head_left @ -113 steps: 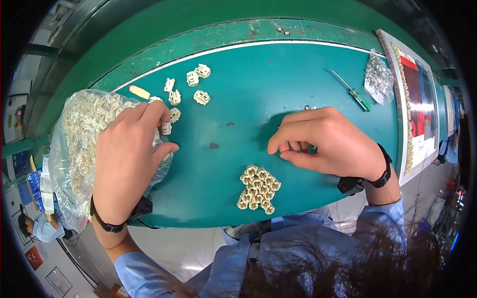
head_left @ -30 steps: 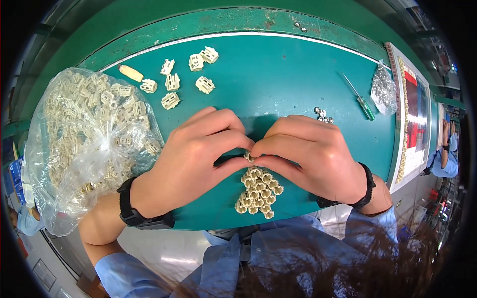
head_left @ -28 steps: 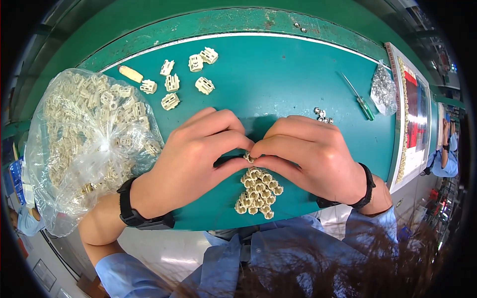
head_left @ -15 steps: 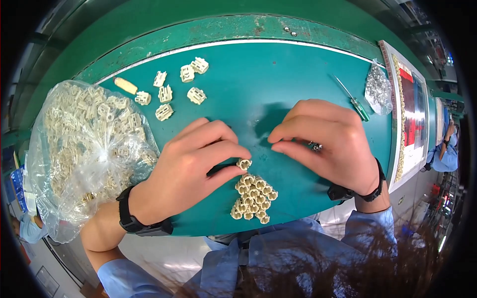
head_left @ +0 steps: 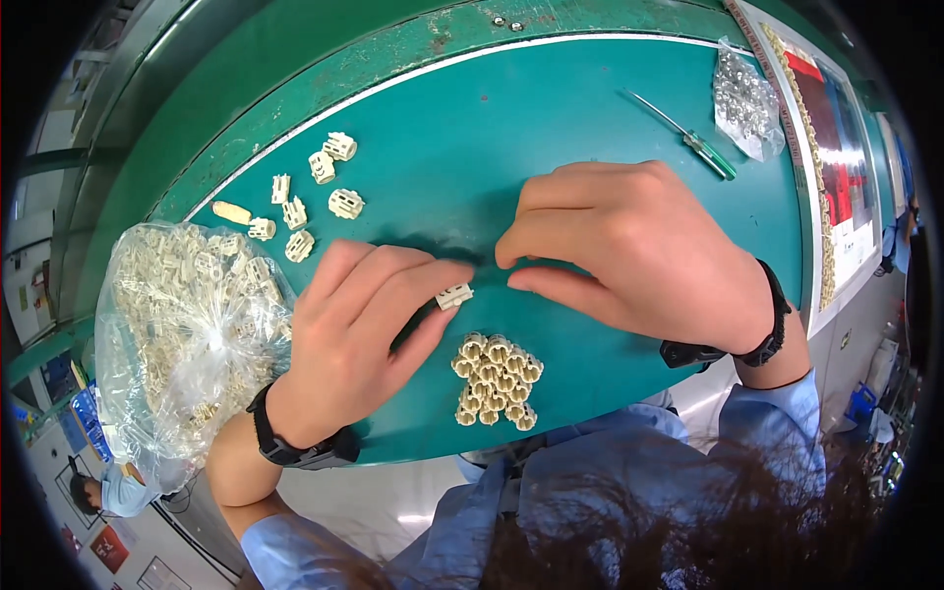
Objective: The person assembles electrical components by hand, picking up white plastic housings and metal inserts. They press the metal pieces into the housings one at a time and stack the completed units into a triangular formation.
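Note:
Between the thumb and fingers of my left hand (head_left: 359,315) is a short cream plastic socket (head_left: 453,296), lying tilted with its slotted side showing. My right hand (head_left: 634,251) hovers just to the right of it, fingers curled and thumb close to the index finger. Small shiny metal parts showed inside that hand half a second ago; its curled fingers hide them now. Just below the hands, a tight cluster of cream plastic sockets (head_left: 495,379) stands on the green mat (head_left: 590,374), open ends up.
A clear bag (head_left: 187,334) full of cream sockets lies at the left. Several loose sockets (head_left: 345,204) and a yellowish stick-like piece (head_left: 232,212) are beyond my left hand. At the far right are a green-handled screwdriver (head_left: 703,152), a bag of metal parts (head_left: 745,103) and a framed panel (head_left: 821,177).
My left hand has turned the socket from end-on to side-on and lifted it away from the cluster. My right hand has rotated, covering the metal parts. The whole view has shifted and tilted.

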Motion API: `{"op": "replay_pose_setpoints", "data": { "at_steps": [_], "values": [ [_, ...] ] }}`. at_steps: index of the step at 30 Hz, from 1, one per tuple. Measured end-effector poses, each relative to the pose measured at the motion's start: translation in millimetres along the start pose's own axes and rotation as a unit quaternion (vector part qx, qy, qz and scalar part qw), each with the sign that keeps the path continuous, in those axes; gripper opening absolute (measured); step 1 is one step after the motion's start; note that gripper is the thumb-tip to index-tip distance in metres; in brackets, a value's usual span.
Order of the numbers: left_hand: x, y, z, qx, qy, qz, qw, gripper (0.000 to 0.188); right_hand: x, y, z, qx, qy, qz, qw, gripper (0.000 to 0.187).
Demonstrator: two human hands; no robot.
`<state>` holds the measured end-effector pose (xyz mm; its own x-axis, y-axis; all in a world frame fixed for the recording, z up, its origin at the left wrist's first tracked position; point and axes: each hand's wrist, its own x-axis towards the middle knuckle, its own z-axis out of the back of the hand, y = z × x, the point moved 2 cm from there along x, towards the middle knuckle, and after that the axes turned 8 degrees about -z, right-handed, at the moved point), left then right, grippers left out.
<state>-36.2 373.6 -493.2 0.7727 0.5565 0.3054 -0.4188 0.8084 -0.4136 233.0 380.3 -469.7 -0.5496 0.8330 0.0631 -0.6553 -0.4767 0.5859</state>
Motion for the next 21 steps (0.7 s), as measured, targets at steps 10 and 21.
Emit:
{"op": "replay_pose_setpoints", "data": {
  "at_steps": [10,21],
  "values": [
    [-7.4,0.2,18.6,-0.002,-0.012,0.005,1.0,0.035,-0.6,16.5,-8.5,-0.025,0.012,0.008,1.0,0.021],
    [-18.1,5.3,32.7,-0.058,-0.035,0.018,0.998,0.035,8.1,47.6,-31.2,-0.023,-0.016,0.012,1.0,0.024]
  ]
}}
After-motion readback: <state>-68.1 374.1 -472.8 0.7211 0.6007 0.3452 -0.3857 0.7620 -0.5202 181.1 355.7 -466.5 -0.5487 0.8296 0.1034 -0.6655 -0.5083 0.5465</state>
